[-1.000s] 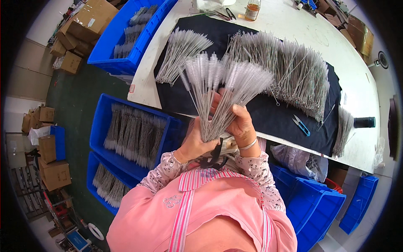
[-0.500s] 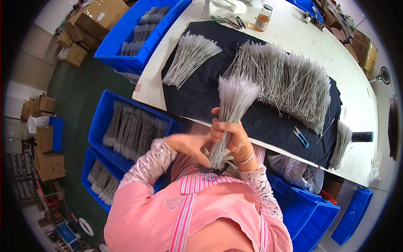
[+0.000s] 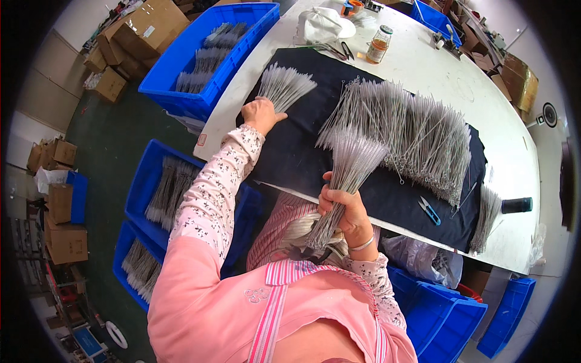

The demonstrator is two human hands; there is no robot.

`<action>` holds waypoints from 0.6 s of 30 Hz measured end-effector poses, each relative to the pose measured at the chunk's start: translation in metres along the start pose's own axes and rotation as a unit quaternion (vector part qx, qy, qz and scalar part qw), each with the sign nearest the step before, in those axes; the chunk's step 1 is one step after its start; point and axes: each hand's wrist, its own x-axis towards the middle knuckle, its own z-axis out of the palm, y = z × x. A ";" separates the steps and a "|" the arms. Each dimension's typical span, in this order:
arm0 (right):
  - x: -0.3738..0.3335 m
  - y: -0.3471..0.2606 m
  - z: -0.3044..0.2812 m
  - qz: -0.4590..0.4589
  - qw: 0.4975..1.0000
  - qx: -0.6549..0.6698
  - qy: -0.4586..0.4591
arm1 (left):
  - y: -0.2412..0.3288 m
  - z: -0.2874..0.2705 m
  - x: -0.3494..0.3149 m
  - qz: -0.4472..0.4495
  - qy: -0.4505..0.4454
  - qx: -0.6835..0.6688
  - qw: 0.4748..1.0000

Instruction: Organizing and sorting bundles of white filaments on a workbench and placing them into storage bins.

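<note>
– Under the left hand (image 3: pixel 259 115), half-curled, sits the small brush pile (image 3: pixel 287 86); can't tell if it's gripping any. Right hand (image 3: pixel 347 209) is wrapped tight round a bunch (image 3: pixel 357 154).
– Risk?
– If that right grip slackens, the bunch could slip and scatter, imo.

We see the bare left hand (image 3: pixel 261 115) stretched to the fanned pile of white-bristled wire brushes (image 3: pixel 288 85) on the dark cloth (image 3: pixel 290 145), now covering their lower ends. 1 second ago, it helped hold the sheaf of white-bristled, thin-stemmed brushes (image 3: pixel 358 158) before the body; 0.5 seconds ago, it was a blur beside that sheaf's lower end. Spread into 2 clusters 1 second ago, the sheaf is now gathered into 1, in the bare right hand (image 3: pixel 347 209) alone. We also see the dark-patterned, pale sleeve (image 3: pixel 212 184) newly hiding brushes in the blue plastic bin (image 3: pixel 140 176).
</note>
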 end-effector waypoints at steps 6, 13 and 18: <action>0.008 0.003 0.002 0.006 1.000 -0.017 0.024 | -0.003 0.012 0.022 0.016 -0.011 -0.021 1.000; 0.011 0.007 0.001 0.012 0.999 -0.017 0.029 | -0.018 -0.007 0.037 -0.087 -0.139 -0.130 0.978; 0.012 0.007 0.002 0.020 0.999 -0.023 0.036 | -0.059 0.004 0.049 -0.130 -0.187 -0.349 0.909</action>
